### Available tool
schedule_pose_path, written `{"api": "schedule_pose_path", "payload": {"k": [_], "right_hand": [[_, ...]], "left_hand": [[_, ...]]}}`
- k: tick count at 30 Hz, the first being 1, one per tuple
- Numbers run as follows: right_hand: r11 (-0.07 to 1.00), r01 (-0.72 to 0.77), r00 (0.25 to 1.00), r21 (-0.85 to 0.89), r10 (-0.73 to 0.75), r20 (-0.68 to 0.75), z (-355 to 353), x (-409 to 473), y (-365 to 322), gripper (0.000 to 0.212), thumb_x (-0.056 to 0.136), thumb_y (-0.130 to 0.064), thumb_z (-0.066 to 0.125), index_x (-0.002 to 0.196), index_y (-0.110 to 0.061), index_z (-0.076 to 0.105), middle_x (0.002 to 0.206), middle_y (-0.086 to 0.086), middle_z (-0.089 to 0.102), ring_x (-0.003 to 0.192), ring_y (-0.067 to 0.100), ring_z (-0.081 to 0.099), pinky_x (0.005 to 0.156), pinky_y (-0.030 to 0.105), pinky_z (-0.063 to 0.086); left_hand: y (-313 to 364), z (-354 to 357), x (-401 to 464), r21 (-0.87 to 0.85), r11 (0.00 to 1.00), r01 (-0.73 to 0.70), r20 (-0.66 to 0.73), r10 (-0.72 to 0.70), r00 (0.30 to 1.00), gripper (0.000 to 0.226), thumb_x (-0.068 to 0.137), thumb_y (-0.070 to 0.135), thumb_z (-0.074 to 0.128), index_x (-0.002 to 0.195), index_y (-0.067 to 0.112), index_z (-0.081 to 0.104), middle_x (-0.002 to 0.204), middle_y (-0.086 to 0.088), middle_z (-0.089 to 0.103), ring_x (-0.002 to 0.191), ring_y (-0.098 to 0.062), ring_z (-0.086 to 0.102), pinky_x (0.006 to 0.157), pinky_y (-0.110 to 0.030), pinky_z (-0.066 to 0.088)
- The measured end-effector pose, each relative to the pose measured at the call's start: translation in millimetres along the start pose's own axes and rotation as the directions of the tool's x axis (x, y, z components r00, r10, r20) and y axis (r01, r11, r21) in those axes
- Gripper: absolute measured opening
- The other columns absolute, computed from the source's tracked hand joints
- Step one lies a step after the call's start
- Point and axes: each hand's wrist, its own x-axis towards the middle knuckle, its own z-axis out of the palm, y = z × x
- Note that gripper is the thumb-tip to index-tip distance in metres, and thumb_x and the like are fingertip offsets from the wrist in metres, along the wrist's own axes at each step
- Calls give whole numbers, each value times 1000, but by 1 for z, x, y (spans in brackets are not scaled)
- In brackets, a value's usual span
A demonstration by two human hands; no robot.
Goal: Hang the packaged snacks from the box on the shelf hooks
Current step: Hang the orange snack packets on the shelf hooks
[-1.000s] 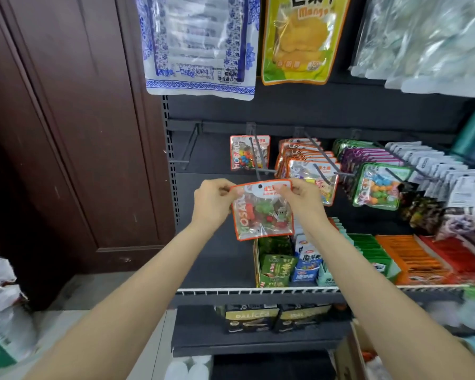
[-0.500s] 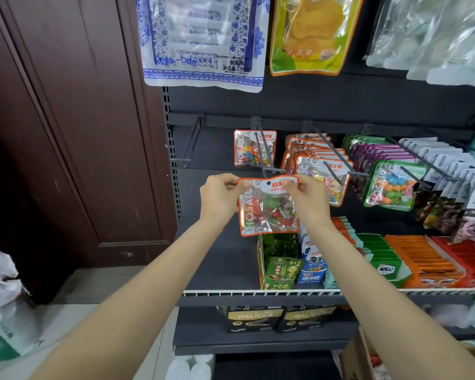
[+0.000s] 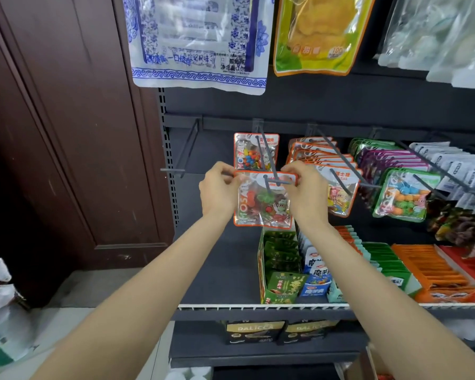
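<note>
I hold an orange-edged clear snack packet (image 3: 261,204) of coloured gummies by its two top corners. My left hand (image 3: 218,192) pinches the left corner and my right hand (image 3: 306,192) pinches the right corner. The packet's hang hole sits on the front end of a grey shelf hook (image 3: 269,165), whose tip crosses the packet's header. Farther back on the same hook hangs one matching packet (image 3: 254,152). The box shows only as a cardboard corner (image 3: 368,360) at the bottom right.
An unused hook (image 3: 185,149) juts out to the left. Hooks to the right carry orange-edged packets (image 3: 337,185), green-edged packets (image 3: 401,193) and white sachets (image 3: 455,171). Boxed snacks (image 3: 280,267) fill the shelf below. A brown wooden door (image 3: 66,133) stands on the left.
Both hands raised the packet and pushed it forward until its hole slipped onto the hook's tip; before, it hung in the air below and in front of the hook.
</note>
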Motion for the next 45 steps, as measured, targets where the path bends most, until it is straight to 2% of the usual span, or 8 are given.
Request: {"api": "schedule_pose_path", "payload": {"k": [5, 12, 18, 21, 27, 30, 36, 45], "right_hand": [[958, 132, 991, -254, -124, 45, 23, 49, 3, 19, 93, -4, 50, 109, -7, 61, 101, 11, 60, 91, 28, 60, 64, 25, 33], [930, 65, 989, -363, -11, 148, 62, 116, 7, 31, 85, 11, 43, 113, 0, 52, 114, 21, 53, 100, 39, 57, 70, 38, 42], [960, 94, 979, -265, -41, 201, 76, 129, 16, 31, 90, 8, 39, 118, 3, 50, 125, 21, 45, 115, 26, 46, 89, 26, 41], [988, 101, 985, -118, -83, 150, 60, 107, 6, 30, 97, -2, 34, 123, 5, 47, 116, 15, 48, 83, -10, 53, 63, -3, 35], [993, 101, 971, 63, -112, 210, 11, 14, 8, 28, 89, 3, 46, 114, -2, 55, 106, 11, 59, 96, 25, 57, 82, 33, 46], [995, -65, 963, 79, 41, 266, -22, -48, 21, 27, 90, -2, 50, 115, -9, 57, 104, 8, 64, 94, 20, 61, 82, 24, 47], [968, -225, 892, -115, 252, 375, -103, -173, 70, 22, 93, -6, 50, 109, -8, 64, 101, 6, 68, 91, 16, 61, 77, 20, 44], [798, -382, 687, -465, 582, 434, -197, -305, 216, 19, 88, -11, 53, 98, -8, 69, 96, 15, 71, 95, 33, 64, 77, 37, 48]], "left_hand": [[4, 27, 45, 30, 998, 47, -128, -43, 991, 6, 91, 11, 58, 92, 12, 64, 78, 3, 62, 84, -19, 64, 72, -27, 47], [10, 63, 111, 109, 980, 165, -203, -140, 969, 24, 91, 6, 46, 103, 13, 65, 105, -10, 67, 96, -30, 62, 77, -31, 47], [14, 70, 119, 171, 971, 168, -161, -141, 977, 25, 92, 11, 49, 112, 10, 63, 111, -14, 66, 103, -33, 60, 75, -30, 43], [10, 64, 98, 207, 971, 123, -120, -99, 988, 31, 93, 15, 52, 123, 14, 56, 118, -11, 62, 106, -30, 58, 77, -30, 43], [-3, 34, -7, 206, 978, -42, 75, 27, 997, 27, 91, 14, 58, 118, 13, 56, 102, 0, 64, 92, -15, 60, 80, -25, 46], [-5, 22, -74, 204, 975, -87, 217, 42, 975, 21, 90, 14, 58, 110, 15, 63, 98, -1, 69, 87, -10, 61, 74, -14, 41], [-1, 41, -209, 180, 974, -141, 513, 29, 858, 14, 92, 15, 55, 102, 17, 65, 87, 5, 63, 75, -6, 56, 64, -15, 43], [-23, 158, -353, 267, 933, -240, 821, -90, 563, 26, 95, 12, 49, 120, 12, 58, 113, -7, 65, 100, -19, 61, 82, -27, 49]]}}
